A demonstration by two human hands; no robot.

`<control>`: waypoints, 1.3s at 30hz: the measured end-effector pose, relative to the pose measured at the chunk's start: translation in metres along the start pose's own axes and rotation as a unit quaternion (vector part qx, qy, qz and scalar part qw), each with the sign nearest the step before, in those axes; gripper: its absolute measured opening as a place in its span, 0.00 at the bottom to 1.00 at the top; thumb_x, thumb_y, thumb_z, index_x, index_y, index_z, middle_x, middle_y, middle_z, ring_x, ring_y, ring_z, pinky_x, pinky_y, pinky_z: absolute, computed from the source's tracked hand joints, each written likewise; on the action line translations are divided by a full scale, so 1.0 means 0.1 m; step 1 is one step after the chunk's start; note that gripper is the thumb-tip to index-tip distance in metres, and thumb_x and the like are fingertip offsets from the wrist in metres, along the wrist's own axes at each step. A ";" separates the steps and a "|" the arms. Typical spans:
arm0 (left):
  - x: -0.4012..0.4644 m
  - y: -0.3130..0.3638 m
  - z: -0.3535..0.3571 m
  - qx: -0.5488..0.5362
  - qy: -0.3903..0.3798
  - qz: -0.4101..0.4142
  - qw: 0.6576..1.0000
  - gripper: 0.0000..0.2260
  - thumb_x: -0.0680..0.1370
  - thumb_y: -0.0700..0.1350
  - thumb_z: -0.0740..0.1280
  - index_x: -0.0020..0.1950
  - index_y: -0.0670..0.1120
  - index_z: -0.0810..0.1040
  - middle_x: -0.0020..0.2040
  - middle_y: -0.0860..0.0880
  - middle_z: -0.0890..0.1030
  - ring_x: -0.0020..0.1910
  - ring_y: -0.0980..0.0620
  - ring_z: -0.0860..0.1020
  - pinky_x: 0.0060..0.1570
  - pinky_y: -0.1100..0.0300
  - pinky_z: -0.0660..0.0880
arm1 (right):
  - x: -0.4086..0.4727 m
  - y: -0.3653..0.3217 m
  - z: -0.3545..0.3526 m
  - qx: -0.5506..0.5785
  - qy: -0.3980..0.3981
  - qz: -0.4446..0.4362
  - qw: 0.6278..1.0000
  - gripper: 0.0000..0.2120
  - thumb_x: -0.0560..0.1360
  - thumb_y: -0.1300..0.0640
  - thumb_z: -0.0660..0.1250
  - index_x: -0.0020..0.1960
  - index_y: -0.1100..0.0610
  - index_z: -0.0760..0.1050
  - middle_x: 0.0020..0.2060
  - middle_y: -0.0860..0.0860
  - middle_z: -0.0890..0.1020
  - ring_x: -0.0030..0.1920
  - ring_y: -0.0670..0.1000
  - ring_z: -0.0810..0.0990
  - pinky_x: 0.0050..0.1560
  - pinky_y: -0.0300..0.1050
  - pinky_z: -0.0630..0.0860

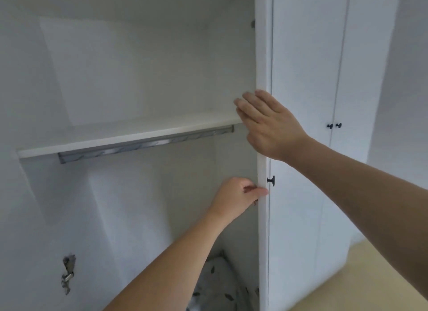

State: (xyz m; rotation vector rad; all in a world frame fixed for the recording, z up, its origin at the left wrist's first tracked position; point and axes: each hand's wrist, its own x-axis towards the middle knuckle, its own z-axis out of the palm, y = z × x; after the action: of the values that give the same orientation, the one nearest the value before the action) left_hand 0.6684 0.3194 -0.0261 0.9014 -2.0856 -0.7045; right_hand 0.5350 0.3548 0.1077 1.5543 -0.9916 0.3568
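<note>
Open wardrobe, seen from the head camera. The door (263, 56) stood upright at the right side of the open compartment, its long axis vertical. It was turned almost edge-on, so that its narrow free edge pointed toward the viewer and its black knob (271, 180) stuck out to the right. The left grip (236, 195) pinched that edge just below the knob, thumb lying across the front of the edge and the other fingers curled behind it. The right grip (268, 123) lay wide and flat higher up on the same edge, well above the knob, with straight fingers reaching left across it and holding nothing. Inside, a white shelf (129, 134) ran across the compartment at about the height of the right grip, with a grey hanging rail (143, 144) fixed directly beneath it. A metal hinge (68, 273) sat low on the left wall, and leaf-patterned bedding (215, 285) lay at the bottom. To the right, two closed doors carried a pair of small black knobs (334, 125) side by side, above a pale floor (382, 276).
</note>
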 end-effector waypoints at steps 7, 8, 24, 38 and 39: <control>0.46 0.57 0.94 0.016 -0.072 -0.016 0.997 0.55 0.62 0.73 0.68 0.79 0.50 0.47 0.80 0.54 0.52 0.77 0.55 0.54 0.73 0.55 0.57 | -0.77 0.68 -0.12 -0.075 -0.087 0.095 0.989 0.27 0.70 0.67 0.52 0.68 0.68 0.66 0.75 0.60 0.59 0.74 0.64 0.56 0.72 0.68 0.49; 0.53 0.63 1.09 0.022 -0.084 -0.014 0.996 0.57 0.63 0.74 0.66 0.79 0.48 0.42 0.80 0.53 0.45 0.78 0.56 0.47 0.73 0.56 0.52 | -0.85 0.77 -0.11 -0.078 -0.099 0.104 0.987 0.28 0.70 0.68 0.52 0.70 0.68 0.64 0.75 0.60 0.57 0.74 0.65 0.54 0.72 0.68 0.47; 1.29 1.13 2.56 0.059 0.050 -0.008 0.997 0.61 0.63 0.73 0.64 0.77 0.36 0.39 0.79 0.36 0.42 0.78 0.40 0.45 0.76 0.47 0.49 | -1.65 1.86 0.34 -0.109 -0.204 0.165 0.959 0.26 0.80 0.54 0.51 0.75 0.66 0.55 0.76 0.59 0.53 0.76 0.58 0.50 0.75 0.58 0.47; 1.12 -1.39 0.42 0.300 0.019 0.051 0.952 0.41 0.77 0.65 0.55 0.79 0.45 0.41 0.80 0.47 0.43 0.79 0.51 0.42 0.75 0.54 0.37 | -0.60 -0.08 1.44 0.084 -0.257 0.184 0.945 0.30 0.80 0.48 0.45 0.76 0.63 0.46 0.77 0.59 0.45 0.76 0.57 0.41 0.76 0.55 0.39; 1.08 -1.56 0.27 0.318 0.023 0.038 0.947 0.40 0.77 0.65 0.54 0.79 0.45 0.41 0.80 0.47 0.43 0.79 0.51 0.42 0.75 0.54 0.37 | -0.50 -0.29 1.55 0.107 -0.263 0.176 0.942 0.31 0.80 0.47 0.45 0.76 0.63 0.45 0.77 0.59 0.44 0.76 0.57 0.40 0.76 0.55 0.39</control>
State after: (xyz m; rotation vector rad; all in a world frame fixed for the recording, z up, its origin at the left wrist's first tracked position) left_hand 0.6531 0.1471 -0.1074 1.1512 -2.3254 0.0544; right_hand 0.4810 0.2297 0.0138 1.7083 -1.7081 0.3082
